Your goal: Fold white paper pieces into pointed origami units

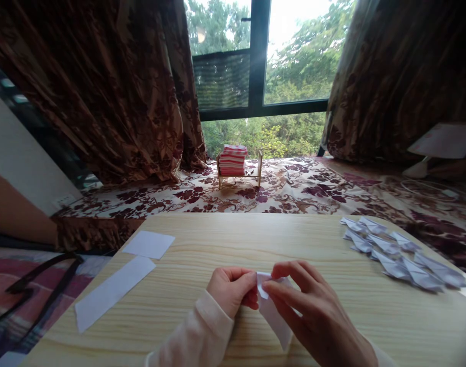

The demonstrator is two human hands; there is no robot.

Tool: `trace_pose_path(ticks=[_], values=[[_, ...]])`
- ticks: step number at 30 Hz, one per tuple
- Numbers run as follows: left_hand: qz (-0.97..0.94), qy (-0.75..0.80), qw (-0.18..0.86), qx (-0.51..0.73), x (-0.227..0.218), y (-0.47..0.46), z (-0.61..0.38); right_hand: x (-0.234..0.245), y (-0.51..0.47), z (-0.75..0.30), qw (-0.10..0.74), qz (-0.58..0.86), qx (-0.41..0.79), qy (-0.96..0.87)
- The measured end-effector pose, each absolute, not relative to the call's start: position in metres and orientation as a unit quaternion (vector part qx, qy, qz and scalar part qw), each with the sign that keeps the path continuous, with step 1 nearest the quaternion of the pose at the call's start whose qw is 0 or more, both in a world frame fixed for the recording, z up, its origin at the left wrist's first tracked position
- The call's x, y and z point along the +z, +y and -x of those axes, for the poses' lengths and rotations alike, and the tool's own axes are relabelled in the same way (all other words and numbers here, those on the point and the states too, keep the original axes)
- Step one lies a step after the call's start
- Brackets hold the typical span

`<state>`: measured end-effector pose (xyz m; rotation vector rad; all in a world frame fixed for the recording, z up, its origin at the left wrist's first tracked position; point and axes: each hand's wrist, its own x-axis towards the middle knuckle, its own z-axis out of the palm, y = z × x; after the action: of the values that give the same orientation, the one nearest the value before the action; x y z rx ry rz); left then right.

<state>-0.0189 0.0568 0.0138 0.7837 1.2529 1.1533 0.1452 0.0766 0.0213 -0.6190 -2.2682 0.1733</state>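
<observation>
Two-handed, pinches a partly folded white paper strip (274,320) near its top with left hand (230,291) and right hand (313,312), over the pale wood-grain table (202,235) — risking a skewed crease through any slackened grip.

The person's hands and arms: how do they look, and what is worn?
The left hand and right hand are bare; no glove or ring shows. The left sleeve is long, plain and off-white, with a cuff near the wrist. Of the right sleeve, only a pale edge shows.
</observation>
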Motion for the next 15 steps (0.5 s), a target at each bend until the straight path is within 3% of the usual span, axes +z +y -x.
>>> trace_pose_path(ticks=[15], values=[[-0.327,0.529,0.598,0.506,0.0149,0.0572,0.0179,0.0259,0.0771,-0.1432,0.374,0.228,0.045,-0.898]])
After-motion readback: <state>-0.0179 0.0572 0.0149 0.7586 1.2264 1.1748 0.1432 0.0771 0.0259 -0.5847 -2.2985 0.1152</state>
